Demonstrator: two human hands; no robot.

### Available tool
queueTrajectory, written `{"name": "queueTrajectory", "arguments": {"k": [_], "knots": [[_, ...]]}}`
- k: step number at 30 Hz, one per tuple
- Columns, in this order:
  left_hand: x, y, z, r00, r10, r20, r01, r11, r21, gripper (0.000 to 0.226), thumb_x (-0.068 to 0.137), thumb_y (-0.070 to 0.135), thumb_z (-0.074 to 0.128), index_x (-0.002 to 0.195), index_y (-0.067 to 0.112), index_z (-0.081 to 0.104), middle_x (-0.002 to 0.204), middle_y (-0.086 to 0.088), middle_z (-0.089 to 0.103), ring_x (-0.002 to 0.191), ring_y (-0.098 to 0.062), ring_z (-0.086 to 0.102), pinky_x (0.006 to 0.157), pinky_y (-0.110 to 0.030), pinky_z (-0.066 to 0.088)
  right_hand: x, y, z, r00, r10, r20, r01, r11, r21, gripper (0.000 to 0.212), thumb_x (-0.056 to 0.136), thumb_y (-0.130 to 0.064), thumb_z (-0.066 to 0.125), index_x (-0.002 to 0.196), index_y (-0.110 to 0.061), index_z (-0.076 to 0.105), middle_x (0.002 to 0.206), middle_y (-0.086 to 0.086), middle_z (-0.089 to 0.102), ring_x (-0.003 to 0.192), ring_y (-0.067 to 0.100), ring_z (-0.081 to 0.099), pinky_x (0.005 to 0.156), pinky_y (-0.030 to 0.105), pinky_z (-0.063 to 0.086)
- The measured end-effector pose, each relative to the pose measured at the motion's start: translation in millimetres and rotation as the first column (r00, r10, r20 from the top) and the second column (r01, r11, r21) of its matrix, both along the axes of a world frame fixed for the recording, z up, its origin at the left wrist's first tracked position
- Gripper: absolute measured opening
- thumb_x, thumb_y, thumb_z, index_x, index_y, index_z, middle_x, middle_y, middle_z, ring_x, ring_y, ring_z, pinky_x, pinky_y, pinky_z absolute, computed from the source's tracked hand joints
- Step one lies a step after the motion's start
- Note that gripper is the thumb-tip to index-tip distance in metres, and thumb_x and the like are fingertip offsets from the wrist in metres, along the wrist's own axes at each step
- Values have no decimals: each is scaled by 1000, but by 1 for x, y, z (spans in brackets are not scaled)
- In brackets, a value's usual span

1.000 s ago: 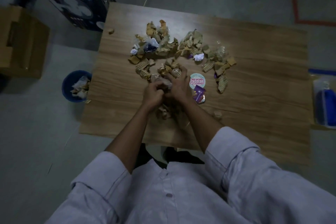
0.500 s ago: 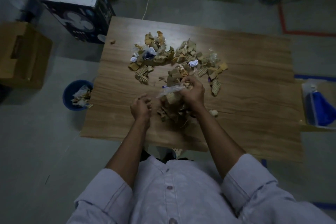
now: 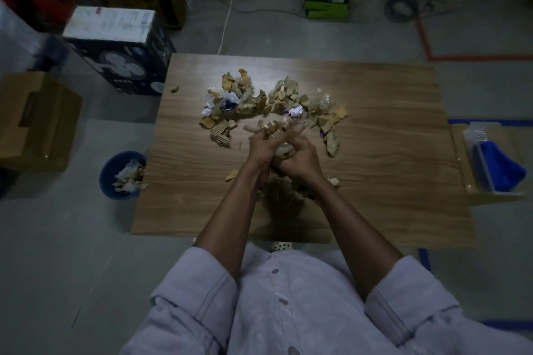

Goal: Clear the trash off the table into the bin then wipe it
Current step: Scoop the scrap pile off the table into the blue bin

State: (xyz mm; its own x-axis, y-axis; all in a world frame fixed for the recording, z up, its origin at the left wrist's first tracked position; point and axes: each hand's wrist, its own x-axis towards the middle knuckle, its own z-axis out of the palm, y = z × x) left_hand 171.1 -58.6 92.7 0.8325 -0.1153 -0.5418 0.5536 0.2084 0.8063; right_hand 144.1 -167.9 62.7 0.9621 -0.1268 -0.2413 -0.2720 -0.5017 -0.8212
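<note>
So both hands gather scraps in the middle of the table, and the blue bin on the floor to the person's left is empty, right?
Not quite: the head view shows the blue bin holds trash. The rest stands: the left hand and right hand gather scraps mid-table, and the bin is on the floor, at the person's left.

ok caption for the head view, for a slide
Left hand and right hand clutch cardboard scraps over the wooden table, blue bin alongside.

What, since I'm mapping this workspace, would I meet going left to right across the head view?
Cardboard box → blue bin → left hand → right hand, the two gripping trash scraps between them → blue cloth.
</note>
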Motion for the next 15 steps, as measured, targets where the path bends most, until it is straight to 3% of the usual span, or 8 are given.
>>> {"name": "queueTrajectory", "arguments": {"k": [2,5,8,10,12,13,15], "knots": [[2,-3,4,1000,-17,13,17,999,49,43,62,18,96,100,6,78,97,-13,79,91,-30,76,81,-45,62,-1,0,4,998,59,-25,-60,997,-47,66,67,-39,75,128,-16,66,124,10,69,111,28,67,91,45,58],[1,-5,10,995,87,-43,-88,995,-38,38,66,9,94,98,-2,78,95,-18,78,88,-33,76,79,-45,62,-1,-3,12,980,198,-33,-200,978,-65,78,64,-52,63,133,-16,61,130,12,63,119,28,60,95,45,55],[5,-8,6,947,263,-182,-291,945,-151,51,65,10,94,109,-5,74,104,-20,76,95,-37,75,84,-52,61,-1,-12,24,954,289,79,-291,957,17,69,72,-34,71,136,-20,49,134,7,57,121,24,58,95,42,53],[10,-10,-4,885,364,-290,-427,883,-197,63,59,8,96,115,-5,72,112,-23,73,99,-40,73,84,-57,59,-4,-17,30,964,233,127,-256,943,212,61,77,-10,79,125,-20,43,123,11,61,101,26,70,80,40,57],[20,-10,-23,823,411,-392,-517,828,-217,76,52,6,95,122,-6,67,120,-25,70,101,-45,71,83,-61,58,-5,-18,34,977,166,135,-205,902,381,62,78,-3,84,121,-20,42,119,17,63,90,29,74,74,40,60],[24,-12,-33,800,417,-431,-540,814,-216,79,50,7,93,123,-6,65,121,-25,69,100,-46,71,81,-62,58,-6,-15,34,981,128,144,-177,894,412,60,79,-9,87,119,-22,46,120,15,63,93,29,73,77,43,61],[18,-16,-18,791,402,-462,-535,820,-201,73,54,15,87,120,-4,62,115,-23,69,97,-43,72,77,-54,60,-6,-4,33,969,30,244,-105,948,301,53,78,-34,88,118,-30,54,125,2,61,110,28,66,89,49,59]]}}
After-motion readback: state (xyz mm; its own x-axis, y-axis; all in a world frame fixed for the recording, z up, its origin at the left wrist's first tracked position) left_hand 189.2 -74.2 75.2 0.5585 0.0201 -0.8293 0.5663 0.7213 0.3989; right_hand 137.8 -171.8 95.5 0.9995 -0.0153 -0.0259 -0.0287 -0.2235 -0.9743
